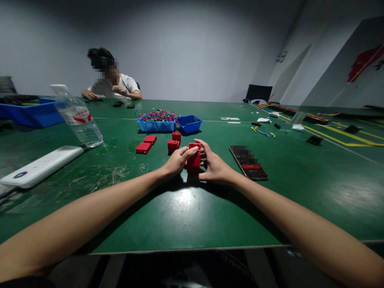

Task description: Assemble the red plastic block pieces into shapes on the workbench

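Note:
Between my two hands, just above the green table (168, 224), a red rectangular box (193, 162) is held upright. My left hand (179, 159) is closed on its left side, the thumb pressed near its top. From the right, my right hand (212, 164) grips the same box, with the fingers behind and along its edge. A little beyond my left hand stand red boxes (173, 146) of the same look, one behind another. Farther left, two flat red boxes (143, 148) lie side by side.
Behind the red boxes, a blue bin (157, 126) holds tangled coloured wires, beside a second blue bin (191, 125). A phone (248, 163) lies right of my hands. At left are a tilted water bottle (79, 116) and a white power strip (42, 166). A person (112, 82) sits across the table.

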`<state>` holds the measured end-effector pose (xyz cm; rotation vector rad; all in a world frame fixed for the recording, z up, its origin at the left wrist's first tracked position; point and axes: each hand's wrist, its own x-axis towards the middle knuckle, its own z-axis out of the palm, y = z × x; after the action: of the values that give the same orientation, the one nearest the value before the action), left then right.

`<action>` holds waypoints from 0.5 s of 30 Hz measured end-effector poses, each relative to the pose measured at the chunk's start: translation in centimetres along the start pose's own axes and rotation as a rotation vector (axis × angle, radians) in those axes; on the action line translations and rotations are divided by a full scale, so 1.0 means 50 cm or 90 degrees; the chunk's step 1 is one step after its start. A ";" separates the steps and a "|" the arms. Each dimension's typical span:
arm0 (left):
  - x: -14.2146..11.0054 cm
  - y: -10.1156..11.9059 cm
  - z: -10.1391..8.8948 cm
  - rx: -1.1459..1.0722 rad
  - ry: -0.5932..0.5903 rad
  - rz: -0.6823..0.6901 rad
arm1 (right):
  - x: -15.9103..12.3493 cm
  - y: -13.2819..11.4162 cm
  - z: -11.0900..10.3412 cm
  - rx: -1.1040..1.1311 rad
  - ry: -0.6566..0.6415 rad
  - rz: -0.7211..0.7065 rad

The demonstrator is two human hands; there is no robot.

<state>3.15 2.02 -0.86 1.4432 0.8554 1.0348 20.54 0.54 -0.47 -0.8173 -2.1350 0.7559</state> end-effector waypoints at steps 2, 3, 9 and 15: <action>-0.006 0.007 0.001 0.022 0.008 0.023 | -0.001 0.012 0.001 -0.082 0.045 -0.074; -0.009 0.010 0.002 0.032 0.011 0.036 | -0.002 0.016 0.001 -0.129 0.064 -0.106; -0.014 0.013 -0.001 0.044 0.019 0.071 | -0.006 0.008 0.009 -0.295 0.113 -0.187; -0.006 -0.001 -0.005 0.060 -0.013 0.086 | -0.009 -0.004 0.004 -0.390 0.139 -0.166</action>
<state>2.80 1.84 -0.94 1.6063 0.8090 1.0913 20.58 0.05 -0.62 -0.8490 -2.2277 -0.1351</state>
